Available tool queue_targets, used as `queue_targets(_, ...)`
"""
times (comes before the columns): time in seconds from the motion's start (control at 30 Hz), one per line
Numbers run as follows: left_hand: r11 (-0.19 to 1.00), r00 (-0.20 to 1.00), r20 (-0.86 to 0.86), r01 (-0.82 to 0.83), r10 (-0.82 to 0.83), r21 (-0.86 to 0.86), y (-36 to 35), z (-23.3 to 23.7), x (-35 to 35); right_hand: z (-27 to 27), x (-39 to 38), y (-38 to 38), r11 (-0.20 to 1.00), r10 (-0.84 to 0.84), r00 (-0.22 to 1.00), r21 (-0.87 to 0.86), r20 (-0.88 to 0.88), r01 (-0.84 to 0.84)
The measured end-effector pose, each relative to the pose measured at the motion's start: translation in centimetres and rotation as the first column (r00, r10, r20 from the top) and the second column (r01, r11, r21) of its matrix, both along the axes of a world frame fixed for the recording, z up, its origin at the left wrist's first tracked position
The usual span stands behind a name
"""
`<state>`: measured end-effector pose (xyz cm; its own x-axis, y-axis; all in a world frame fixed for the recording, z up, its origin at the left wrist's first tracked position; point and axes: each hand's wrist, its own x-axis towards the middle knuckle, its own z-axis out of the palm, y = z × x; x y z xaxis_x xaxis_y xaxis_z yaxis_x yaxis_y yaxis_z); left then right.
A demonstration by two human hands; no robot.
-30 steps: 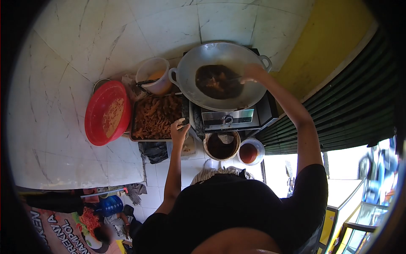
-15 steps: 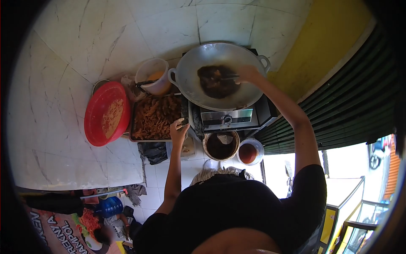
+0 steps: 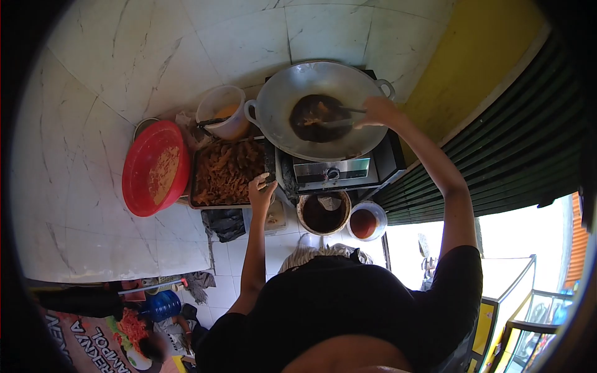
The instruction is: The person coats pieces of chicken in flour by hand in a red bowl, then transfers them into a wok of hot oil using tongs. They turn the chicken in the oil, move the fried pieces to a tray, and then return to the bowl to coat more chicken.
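My right hand [image 3: 377, 113] is closed on the handle end of metal tongs [image 3: 339, 123], whose tips reach into the dark liquid [image 3: 306, 128] in a large grey wok [image 3: 273, 99]. Orange-brown pieces [image 3: 321, 109] show in the liquid near the tips. The wok rests on a stove [image 3: 333, 172] with one front knob. My left hand [image 3: 261, 186] is at the right front corner of a tray [image 3: 194, 200] piled with brown fried pieces [image 3: 227, 171]; its fingers are bent against the rim, and I cannot make out whether they grip it.
Left of the tray are a red basin [image 3: 134, 180] and a white bucket [image 3: 211, 105]. Below the stove stand a pot of dark liquid [image 3: 323, 214] and a tub of red-brown liquid [image 3: 364, 224]. Another person [image 3: 180, 326] is at lower left, a glass case [image 3: 510, 298] at lower right.
My right hand has moved right and slightly up, away from the middle of the wok. The tongs show more of their length, and the pieces in the liquid have shifted. My left hand stays by the tray.
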<state>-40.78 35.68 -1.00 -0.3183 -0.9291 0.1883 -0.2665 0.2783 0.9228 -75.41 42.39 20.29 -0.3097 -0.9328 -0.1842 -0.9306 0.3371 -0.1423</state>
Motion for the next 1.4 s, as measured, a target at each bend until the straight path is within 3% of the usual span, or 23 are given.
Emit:
queue_targets(0.17, 1.0, 1.0, -0.002, 0.006, -0.006, 0.012, 0.0, 0.2, 0.1, -1.6, 0.4, -0.8, 0.998, 0.029, 0.994, -0.049, -0.104, -0.034)
queue_targets(0.37, 1.0, 1.0, 0.023, 0.008, -0.007, -0.017, -0.2, -0.4, 0.1, -3.7, -0.3, -3.8, 0.987, -0.113, 0.994, 0.114, -0.012, 0.114)
queue_targets(0.43, 1.0, 1.0, 0.003, -0.004, 0.004, -0.013, -0.1, -0.3, 0.0, -4.5, 0.1, -3.8, 0.999, -0.05, 0.998, -0.023, -0.025, 0.05)
queue_targets(0.57, 1.0, 1.0, 0.006, 0.003, -0.003, 0.025, 0.0, 0.0, 0.1, -4.3, 0.7, -2.6, 0.999, 0.018, 0.999, -0.037, -0.047, -0.02)
queue_targets(0.77, 1.0, 0.999, -0.034, -0.011, 0.011, -0.009, 0.1, 0.0, -0.1, -1.7, 0.2, -0.8, 0.988, -0.067, 0.993, 0.131, -0.094, 0.079)
queue_targets(0.93, 1.0, 1.0, -0.03, 0.008, -0.008, 0.004, 0.1, 0.2, 0.0, -3.2, -1.2, -2.1, 0.992, -0.126, 0.974, -0.035, -0.186, 0.121)
queue_targets(1.17, 1.0, 1.0, -0.007, -0.001, 0.001, 0.011, 0.1, -0.1, 0.1, -6.4, 0.0, -6.0, 0.976, -0.145, 0.976, -0.184, -0.163, 0.115)
queue_targets(1.27, 1.0, 1.0, 0.026, -0.013, 0.013, -0.004, 0.0, -0.4, 0.1, -6.2, 1.4, -6.7, 0.98, -0.117, 0.981, -0.178, -0.155, 0.089)
queue_targets(1.4, 1.0, 0.999, -0.027, -0.028, 0.028, 0.01, 0.2, -0.4, -0.1, -4.3, 2.8, -5.8, 0.999, -0.049, 0.998, -0.022, -0.042, 0.048)
